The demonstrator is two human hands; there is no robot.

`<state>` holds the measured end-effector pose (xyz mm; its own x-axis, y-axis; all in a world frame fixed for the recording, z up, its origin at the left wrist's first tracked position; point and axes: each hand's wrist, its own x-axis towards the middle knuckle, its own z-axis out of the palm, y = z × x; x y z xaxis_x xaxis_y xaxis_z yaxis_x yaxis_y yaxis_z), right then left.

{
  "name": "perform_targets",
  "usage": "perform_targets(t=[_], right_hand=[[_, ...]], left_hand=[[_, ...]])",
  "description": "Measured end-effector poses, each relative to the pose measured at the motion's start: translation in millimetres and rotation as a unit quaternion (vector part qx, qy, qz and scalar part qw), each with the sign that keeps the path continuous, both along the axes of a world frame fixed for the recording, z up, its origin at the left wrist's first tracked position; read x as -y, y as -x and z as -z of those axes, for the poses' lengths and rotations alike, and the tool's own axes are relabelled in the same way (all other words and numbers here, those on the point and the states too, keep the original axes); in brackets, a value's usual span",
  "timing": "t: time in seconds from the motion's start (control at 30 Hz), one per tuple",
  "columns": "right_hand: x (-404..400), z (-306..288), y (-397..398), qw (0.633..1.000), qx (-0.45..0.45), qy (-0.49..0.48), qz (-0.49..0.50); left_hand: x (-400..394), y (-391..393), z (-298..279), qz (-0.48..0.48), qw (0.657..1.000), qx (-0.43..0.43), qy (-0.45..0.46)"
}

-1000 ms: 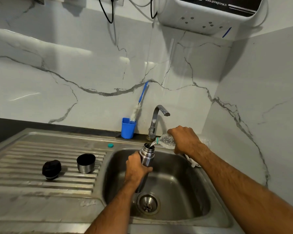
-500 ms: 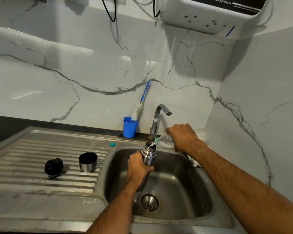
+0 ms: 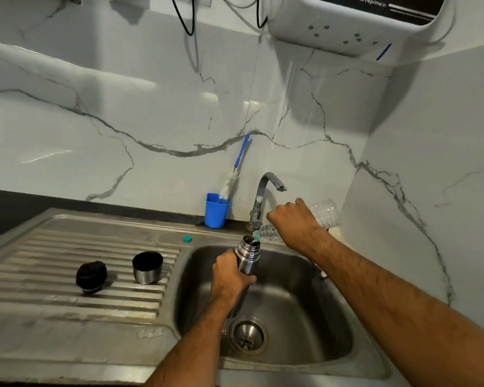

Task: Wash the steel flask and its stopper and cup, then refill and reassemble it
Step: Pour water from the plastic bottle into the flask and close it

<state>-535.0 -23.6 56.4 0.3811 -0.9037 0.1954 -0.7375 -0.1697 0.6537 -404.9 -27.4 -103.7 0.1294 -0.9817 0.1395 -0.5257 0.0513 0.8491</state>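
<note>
Left hand (image 3: 229,275) wrapped round the middle of the steel flask (image 3: 248,255), holding it near upright over the sink basin (image 3: 299,317), open mouth at the top. Right hand (image 3: 294,222) clamped round a clear plastic bottle (image 3: 323,213), tipped neck-down, its base raised toward the corner wall and its mouth resting just at the flask's rim. Directly behind the two grips, the curved steel tap (image 3: 263,191), spout pointing over the right hand. Straight below the flask grip, the round drain strainer (image 3: 248,335). Well to the left of the left hand, on the ribbed drainboard (image 3: 53,289): the steel cup (image 3: 147,267) standing mouth-up, and farther left the black stopper (image 3: 91,276), the two apart from one another. Behind and left of the flask, a small teal bottle cap (image 3: 187,238) on the sink ledge, and beyond it a blue holder (image 3: 216,210) with a bottle brush (image 3: 234,174) leaning against the marble wall. High above the right hand, a white water purifier (image 3: 347,26) on the wall.
</note>
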Motion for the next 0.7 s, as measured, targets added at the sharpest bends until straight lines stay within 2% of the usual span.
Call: perform_targets(t=[0.3,0.7], right_hand=[[2.0,-1.4,-12.2,0.998,-0.057,-0.001,-0.015],[8.4,0.7,-22.2,0.997,-0.082,-0.005,-0.010]], left_hand=[[-0.3,0.0,0.2,0.003,1.000,-0.001,0.005],[0.9,0.5,0.5,0.001,1.000,0.000,0.003]])
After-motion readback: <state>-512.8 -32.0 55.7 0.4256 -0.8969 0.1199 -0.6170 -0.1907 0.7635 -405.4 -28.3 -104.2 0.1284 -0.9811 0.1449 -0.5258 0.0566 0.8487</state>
